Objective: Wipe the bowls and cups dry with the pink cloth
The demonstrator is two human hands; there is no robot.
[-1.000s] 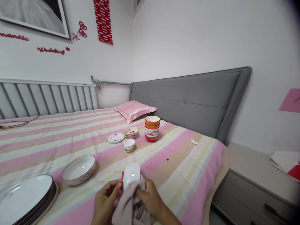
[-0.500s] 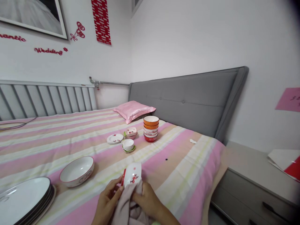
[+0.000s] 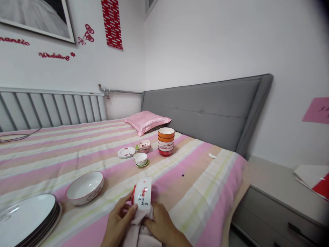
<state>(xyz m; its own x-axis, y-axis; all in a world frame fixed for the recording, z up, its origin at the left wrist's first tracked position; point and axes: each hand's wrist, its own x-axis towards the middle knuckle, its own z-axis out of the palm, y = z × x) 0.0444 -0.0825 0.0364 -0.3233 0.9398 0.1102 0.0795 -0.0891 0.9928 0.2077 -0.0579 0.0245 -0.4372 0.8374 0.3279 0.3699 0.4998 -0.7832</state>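
A small white bowl with red blossoms, dark lettering and a red foot is held on its side above the bed. My left hand grips it by the foot, thumb and fingers closed. My right hand is closed on a greyish-pink cloth, pressing it against the bowl's lower rim; the part inside the bowl is hidden. Beyond the hands stand small white cups on a green-edged dish, pink dishes, small plates and a stack of bowls.
On the left lie a large white bowl and a stack of large plates. A pink pillow rests by the grey headboard. A bedside cabinet stands at the right. A white scrap lies on the striped bedspread.
The bowl has turned in my hands, so dark lettering now shows below the blossoms. My right hand and the cloth have shifted slightly left along its rim.
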